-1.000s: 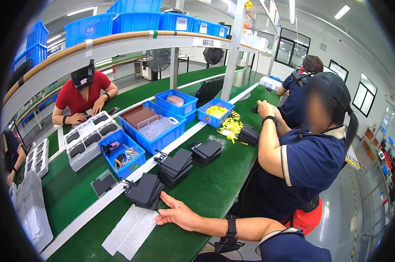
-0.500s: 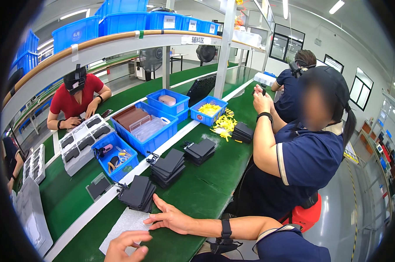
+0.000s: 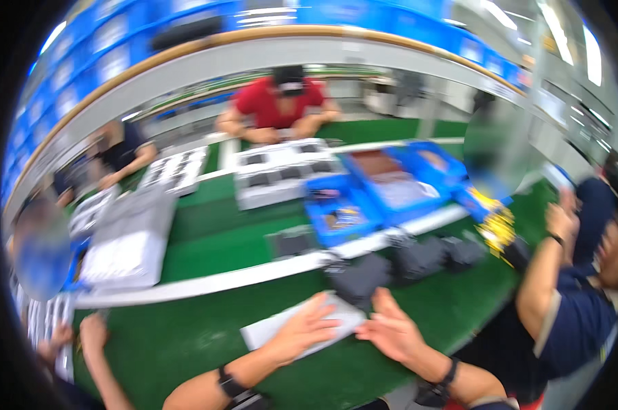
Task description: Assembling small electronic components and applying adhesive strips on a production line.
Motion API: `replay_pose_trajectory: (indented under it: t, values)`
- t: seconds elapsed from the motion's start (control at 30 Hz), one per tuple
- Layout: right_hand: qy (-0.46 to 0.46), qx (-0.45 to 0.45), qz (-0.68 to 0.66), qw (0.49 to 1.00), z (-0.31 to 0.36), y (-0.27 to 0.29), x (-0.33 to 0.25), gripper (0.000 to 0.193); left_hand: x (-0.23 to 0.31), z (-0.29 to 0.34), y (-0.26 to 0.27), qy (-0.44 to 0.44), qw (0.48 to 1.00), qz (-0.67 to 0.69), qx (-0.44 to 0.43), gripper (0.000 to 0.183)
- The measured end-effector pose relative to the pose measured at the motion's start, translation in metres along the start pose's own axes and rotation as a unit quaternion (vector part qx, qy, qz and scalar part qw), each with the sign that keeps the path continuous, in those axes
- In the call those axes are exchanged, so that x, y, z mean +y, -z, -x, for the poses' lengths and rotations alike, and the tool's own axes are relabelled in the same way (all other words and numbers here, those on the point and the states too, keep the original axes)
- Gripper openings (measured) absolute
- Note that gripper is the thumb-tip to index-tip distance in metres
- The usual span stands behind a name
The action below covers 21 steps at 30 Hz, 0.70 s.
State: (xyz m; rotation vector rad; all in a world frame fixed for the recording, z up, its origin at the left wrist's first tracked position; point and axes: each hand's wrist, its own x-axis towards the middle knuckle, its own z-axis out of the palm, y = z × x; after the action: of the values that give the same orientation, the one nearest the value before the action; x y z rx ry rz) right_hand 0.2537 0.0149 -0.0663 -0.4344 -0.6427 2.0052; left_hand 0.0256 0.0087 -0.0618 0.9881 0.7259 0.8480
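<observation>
My left hand [image 3: 303,332] reaches over a white sheet [image 3: 262,333] that lies on the green table; its fingers are stretched out and nothing shows in them. My right hand [image 3: 394,331] is beside the sheet's right end, fingers apart and bare. Just beyond the right fingertips rests a stack of flat black pieces [image 3: 365,275] with short cables at its far end. More black stacks [image 3: 418,255] stand to its right. The picture is smeared by motion, so fine detail is lost.
Beyond a white strip [image 3: 247,277] stand blue bins [image 3: 343,238], a white compartment tray [image 3: 254,198] and a stack of grey-white trays [image 3: 133,236]. Yellow pieces [image 3: 498,231] are heaped at right. Co-workers sit across and on both sides. A shelf rail [image 3: 268,35] spans overhead.
The view has swung left, bringing in another worker's arm and the tray stack. My left hand has moved forward over the sheet, its fingers straightening. My right hand stays near the black stack.
</observation>
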Motion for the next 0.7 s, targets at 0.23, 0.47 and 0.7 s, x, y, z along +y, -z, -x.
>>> replay_pose_trajectory:
  t: [0.23,0.47,0.7]
  values:
    - [-0.001,0.003,0.019,1.0,0.007,-0.003,-0.004,0.08,0.009,0.003,-0.01,0.001,0.998,0.053,-0.026,0.09]
    - [-0.002,0.003,0.012,1.0,0.002,-0.003,-0.006,0.082,0.025,-0.01,-0.018,0.047,0.996,0.071,-0.012,0.097]
    - [-0.015,-0.006,-0.023,1.0,0.0,0.001,-0.006,0.084,0.022,-0.011,-0.024,0.014,0.998,0.061,0.025,0.099]
